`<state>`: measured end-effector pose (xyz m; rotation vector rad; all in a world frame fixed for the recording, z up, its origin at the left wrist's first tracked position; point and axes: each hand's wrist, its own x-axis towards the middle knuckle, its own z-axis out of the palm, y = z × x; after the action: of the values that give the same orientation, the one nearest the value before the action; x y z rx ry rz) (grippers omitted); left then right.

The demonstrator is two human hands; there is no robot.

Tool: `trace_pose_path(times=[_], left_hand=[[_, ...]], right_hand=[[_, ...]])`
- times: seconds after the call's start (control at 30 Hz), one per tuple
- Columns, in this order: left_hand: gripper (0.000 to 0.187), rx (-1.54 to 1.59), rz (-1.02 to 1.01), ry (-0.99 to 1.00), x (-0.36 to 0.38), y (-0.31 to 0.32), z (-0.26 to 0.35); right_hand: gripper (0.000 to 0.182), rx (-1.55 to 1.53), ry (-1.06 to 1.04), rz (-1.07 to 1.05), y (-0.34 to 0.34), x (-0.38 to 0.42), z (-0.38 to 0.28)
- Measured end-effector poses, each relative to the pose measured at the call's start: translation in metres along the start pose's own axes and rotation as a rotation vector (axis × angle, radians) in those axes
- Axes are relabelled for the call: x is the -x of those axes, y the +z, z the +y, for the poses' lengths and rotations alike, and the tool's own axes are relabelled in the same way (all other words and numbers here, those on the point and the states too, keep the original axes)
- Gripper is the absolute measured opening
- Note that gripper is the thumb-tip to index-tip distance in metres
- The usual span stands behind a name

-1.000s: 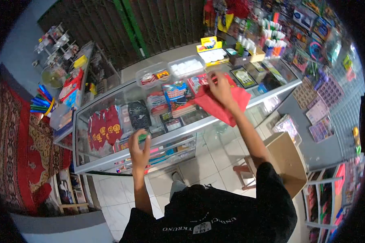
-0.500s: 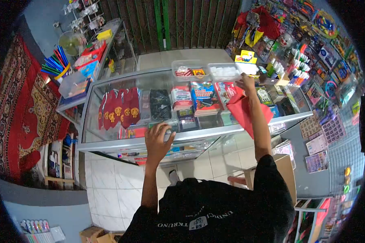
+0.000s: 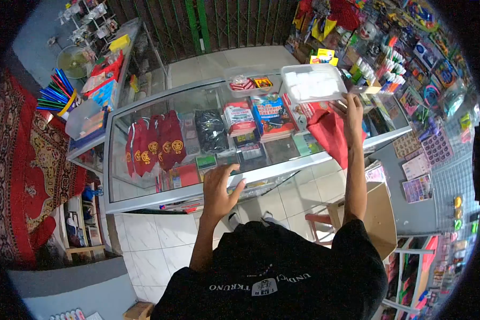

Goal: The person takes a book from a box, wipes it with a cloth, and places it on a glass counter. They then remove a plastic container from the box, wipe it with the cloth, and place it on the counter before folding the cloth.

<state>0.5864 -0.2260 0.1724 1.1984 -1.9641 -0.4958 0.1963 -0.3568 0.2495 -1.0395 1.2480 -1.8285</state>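
Note:
My right hand (image 3: 352,109) grips the right corner of a clear plastic tub (image 3: 313,84) with white items inside, raised and tilted above the glass counter. Below this hand and beside the forearm, a red cloth (image 3: 329,133) lies over the counter's front part. My left hand (image 3: 221,191) is near the front edge of the glass counter (image 3: 197,193), its thumb and fingers apart, holding nothing. Another clear tub (image 3: 249,84) with red and white items stands left of the raised one. Books (image 3: 272,116) lie beneath the glass.
Maroon ties (image 3: 153,145) and a black packet (image 3: 211,129) lie inside the counter. Markers (image 3: 386,72) stand at its right end. A cardboard box (image 3: 377,218) and a reddish stool (image 3: 319,226) are below right. Blue pens (image 3: 63,90) stand at left.
My right hand has taken hold of the tub with white items and lifted it toward me. My left hand has shifted slightly right and down. The view has shifted a little.

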Motion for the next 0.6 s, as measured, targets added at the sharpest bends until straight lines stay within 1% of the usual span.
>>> trace_pose_path(times=[0.07,0.1,0.13,0.2,0.23,0.27,0.3,0.33,0.37,0.4,0.43,0.47,0.5,0.53,0.6], left_hand=[[0.048,0.295,-0.059,-0.016,0.005,-0.004,0.005],[0.075,0.413,-0.133,-0.022,0.009,-0.005,0.001],[0.082,0.596,-0.1,-0.042,0.013,-0.004,0.006],[0.095,0.955,-0.026,-0.096,0.022,-0.009,0.02],[0.106,1.055,-0.079,-0.125,0.031,-0.015,0.017],[0.103,0.953,0.049,-0.2,0.045,-0.017,0.018],[0.101,0.846,0.171,-0.287,0.059,-0.02,0.019],[0.099,0.744,0.282,-0.382,0.073,-0.023,0.019],[0.092,0.687,0.36,-0.443,0.088,-0.026,0.015],[0.086,0.631,0.437,-0.507,0.103,-0.03,0.011],[0.081,0.706,0.423,-0.618,0.125,-0.038,0.008],[0.077,0.783,0.415,-0.731,0.147,-0.046,0.004],[0.072,0.857,0.413,-0.845,0.169,-0.053,0.001],[0.069,0.786,0.343,-0.934,0.178,-0.056,0.001],[0.061,0.685,0.417,-1.052,0.199,-0.032,-0.017]], right_hand=[[0.02,-0.011,0.056,-0.084,0.008,0.03,-0.015],[0.018,-0.021,0.088,-0.143,0.014,0.042,-0.02],[0.016,-0.032,0.126,-0.2,0.02,0.057,-0.024],[0.009,0.037,0.279,-0.297,0.038,0.091,-0.028],[0.009,0.045,0.301,-0.369,0.046,0.112,-0.022],[0.01,0.121,0.245,-0.399,0.055,0.139,-0.014],[0.013,0.067,0.291,-0.506,0.061,0.165,-0.01],[0.017,0.162,0.312,-0.654,0.076,0.189,-0.023],[0.018,0.052,0.358,-0.722,0.082,0.215,-0.017],[0.019,0.125,0.345,-0.882,0.082,0.23,-0.012],[0.02,-0.025,0.497,-0.938,0.085,0.249,-0.001],[0.021,-0.007,0.465,-1.026,0.083,0.263,0.016],[0.021,0.033,0.564,-1.051,0.087,0.272,0.028],[0.021,0.075,0.657,-1.076,0.088,0.279,0.042],[0.02,0.102,0.723,-1.067,0.079,0.292,0.089]])
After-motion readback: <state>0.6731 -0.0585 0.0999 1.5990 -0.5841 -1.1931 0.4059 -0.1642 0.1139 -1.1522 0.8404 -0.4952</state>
